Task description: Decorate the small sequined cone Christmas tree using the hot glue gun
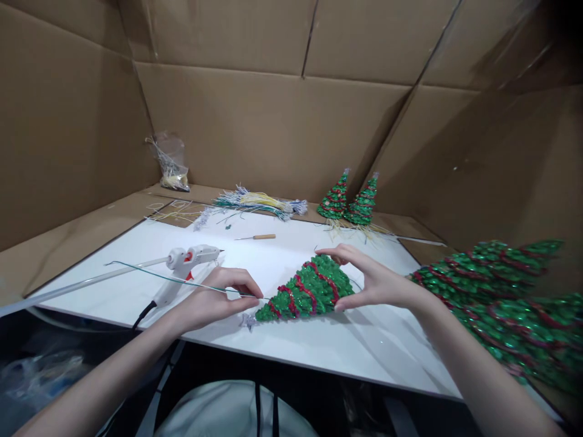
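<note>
A small green Christmas tree [305, 287] with red glittery garland lies on its side over the white board, its silver star [248, 321] pointing left. My right hand [371, 280] grips the tree's wide base between thumb and fingers. Near the tip, my left hand [230, 294] pinches a thin green and white wire [173, 273], whose loose length trails out to the left. The wire's other end runs to the tree's upper side; where it attaches I cannot tell.
A white glue gun [195, 256] with a long glue stick [100, 282] rests left. Behind are a wooden-handled awl [264, 237], wire bundles [259, 201] and two small trees [334, 197]. Larger trees [496, 267] lie at right. A plastic bag [173, 164] stands by the cardboard wall.
</note>
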### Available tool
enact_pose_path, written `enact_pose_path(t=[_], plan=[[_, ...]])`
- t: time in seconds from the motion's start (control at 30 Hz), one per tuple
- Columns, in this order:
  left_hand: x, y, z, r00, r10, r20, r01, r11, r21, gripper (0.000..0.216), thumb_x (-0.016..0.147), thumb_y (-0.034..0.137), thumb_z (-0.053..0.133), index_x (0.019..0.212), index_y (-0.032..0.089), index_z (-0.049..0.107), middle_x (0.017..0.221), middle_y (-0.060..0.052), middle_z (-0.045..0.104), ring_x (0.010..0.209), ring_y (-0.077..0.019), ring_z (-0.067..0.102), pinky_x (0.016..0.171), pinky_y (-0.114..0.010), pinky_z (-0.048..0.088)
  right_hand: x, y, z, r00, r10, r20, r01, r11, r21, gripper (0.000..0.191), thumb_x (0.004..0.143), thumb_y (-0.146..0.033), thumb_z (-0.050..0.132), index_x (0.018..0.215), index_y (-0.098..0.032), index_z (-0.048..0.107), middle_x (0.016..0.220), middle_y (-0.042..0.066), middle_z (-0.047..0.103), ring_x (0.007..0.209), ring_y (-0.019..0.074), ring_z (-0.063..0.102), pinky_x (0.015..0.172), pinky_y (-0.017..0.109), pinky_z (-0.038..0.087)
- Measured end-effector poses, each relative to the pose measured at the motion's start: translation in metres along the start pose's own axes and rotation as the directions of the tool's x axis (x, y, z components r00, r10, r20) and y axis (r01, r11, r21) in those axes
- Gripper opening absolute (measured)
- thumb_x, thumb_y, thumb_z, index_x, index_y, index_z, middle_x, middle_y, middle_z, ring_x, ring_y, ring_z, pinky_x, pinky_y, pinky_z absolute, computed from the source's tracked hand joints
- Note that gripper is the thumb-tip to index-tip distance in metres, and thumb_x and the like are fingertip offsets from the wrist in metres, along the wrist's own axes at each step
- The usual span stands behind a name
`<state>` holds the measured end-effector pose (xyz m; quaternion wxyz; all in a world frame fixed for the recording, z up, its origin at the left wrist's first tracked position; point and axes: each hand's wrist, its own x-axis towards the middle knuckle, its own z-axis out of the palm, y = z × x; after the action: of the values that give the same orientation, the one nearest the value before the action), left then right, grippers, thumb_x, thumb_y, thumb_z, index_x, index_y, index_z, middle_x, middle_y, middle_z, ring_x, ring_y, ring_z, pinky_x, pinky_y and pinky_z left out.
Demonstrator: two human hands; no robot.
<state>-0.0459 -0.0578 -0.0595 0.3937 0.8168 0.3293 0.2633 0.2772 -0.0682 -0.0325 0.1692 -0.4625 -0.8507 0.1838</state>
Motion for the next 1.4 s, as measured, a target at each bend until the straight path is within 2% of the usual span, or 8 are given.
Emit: enact_pose_path(t=[0.17, 0.4, 0.53, 0.73, 0.97, 1.13, 1.27, 1.4], plan=[[0.000, 0.004, -0.005, 0.997, 0.000, -0.072, 0.000, 1.000, -0.011, 0.008, 0.077, 0.023, 0.064, 0.073, 0.016, 0.067, 0.078, -0.004, 0.068, 0.074, -0.0145, 0.062, 0.069, -0.024, 0.048, -0.017, -0.008, 0.013, 0.989, -0.045, -0.140, 0.035, 0.997, -0.075, 0.081, 0.064, -0.049, 0.074, 0.135, -0.030, 0.040, 0.099, 0.007, 0.052, 0.089, 0.0233, 0.052, 0.080, 0.038, 0.046], [0.002, 0.005, -0.005, 0.994, -0.066, -0.084, 0.059, 0.995, -0.084, 0.010, 0.074, 0.024, 0.067, 0.069, 0.015, 0.063, 0.080, -0.004, 0.068, 0.077, -0.0158, 0.063, 0.071, -0.025, 0.048, -0.029, -0.005, 0.034, 0.946, -0.083, -0.312, 0.047, 0.991, -0.121, 0.082, 0.065, -0.044, 0.076, 0.135, -0.029, 0.035, 0.087, 0.004, 0.047, 0.077, 0.0202, 0.047, 0.071, 0.035, 0.044], [0.003, 0.000, -0.004, 0.993, -0.064, -0.095, 0.054, 0.993, -0.105, 0.007, 0.075, 0.022, 0.066, 0.073, 0.016, 0.064, 0.080, -0.003, 0.067, 0.078, -0.0151, 0.063, 0.071, -0.024, 0.049, -0.030, 0.001, 0.042, 0.926, -0.103, -0.363, 0.052, 0.988, -0.146, 0.080, 0.067, -0.042, 0.075, 0.134, -0.029, 0.033, 0.089, 0.004, 0.048, 0.077, 0.0209, 0.048, 0.069, 0.035, 0.045], [0.005, -0.002, 0.000, 0.994, -0.060, -0.091, 0.053, 0.996, -0.076, 0.003, 0.076, 0.017, 0.061, 0.078, 0.017, 0.064, 0.084, -0.002, 0.067, 0.081, -0.0139, 0.063, 0.076, -0.023, 0.049, -0.036, 0.011, 0.056, 0.900, -0.049, -0.433, 0.014, 0.996, -0.083, 0.070, 0.073, -0.033, 0.071, 0.131, -0.029, 0.032, 0.103, 0.007, 0.049, 0.089, 0.0232, 0.050, 0.077, 0.038, 0.045], [0.003, 0.000, 0.001, 0.999, -0.019, -0.033, 0.017, 0.999, -0.037, 0.008, 0.076, 0.014, 0.060, 0.077, 0.015, 0.068, 0.082, -0.003, 0.067, 0.077, -0.0125, 0.063, 0.073, -0.021, 0.050, -0.039, 0.010, 0.048, 0.896, -0.061, -0.440, 0.058, 0.998, -0.021, 0.060, 0.073, -0.029, 0.072, 0.125, -0.029, 0.042, 0.094, 0.005, 0.050, 0.081, 0.0200, 0.048, 0.074, 0.035, 0.043], [0.004, -0.003, 0.004, 1.000, 0.000, -0.011, 0.000, 1.000, -0.008, 0.007, 0.076, 0.014, 0.061, 0.077, 0.014, 0.068, 0.078, -0.002, 0.068, 0.072, -0.0114, 0.062, 0.068, -0.019, 0.048, -0.029, 0.010, 0.041, 0.872, -0.033, -0.488, 0.085, 0.993, 0.085, 0.034, 0.079, -0.026, 0.065, 0.112, -0.028, 0.055, 0.081, 0.002, 0.047, 0.075, 0.0184, 0.046, 0.071, 0.034, 0.040], [0.006, -0.002, 0.003, 1.000, 0.003, -0.020, -0.002, 0.999, 0.035, 0.008, 0.076, 0.013, 0.060, 0.076, 0.014, 0.068, 0.076, -0.001, 0.068, 0.072, -0.0111, 0.061, 0.068, -0.019, 0.047, -0.017, 0.009, 0.035, 0.847, -0.017, -0.531, 0.112, 0.983, 0.146, 0.019, 0.078, -0.026, 0.067, 0.096, -0.027, 0.060, 0.079, 0.002, 0.049, 0.076, 0.0186, 0.047, 0.068, 0.033, 0.039], [0.006, 0.002, 0.000, 1.000, 0.003, -0.012, -0.002, 0.997, 0.083, 0.008, 0.076, 0.013, 0.060, 0.075, 0.015, 0.068, 0.076, 0.000, 0.067, 0.072, -0.0106, 0.061, 0.068, -0.018, 0.046, -0.009, 0.013, 0.030, 0.889, 0.039, -0.457, 0.078, 0.969, 0.235, 0.022, 0.077, -0.029, 0.068, 0.096, -0.027, 0.058, 0.084, 0.002, 0.048, 0.078, 0.0179, 0.046, 0.072, 0.033, 0.040]])
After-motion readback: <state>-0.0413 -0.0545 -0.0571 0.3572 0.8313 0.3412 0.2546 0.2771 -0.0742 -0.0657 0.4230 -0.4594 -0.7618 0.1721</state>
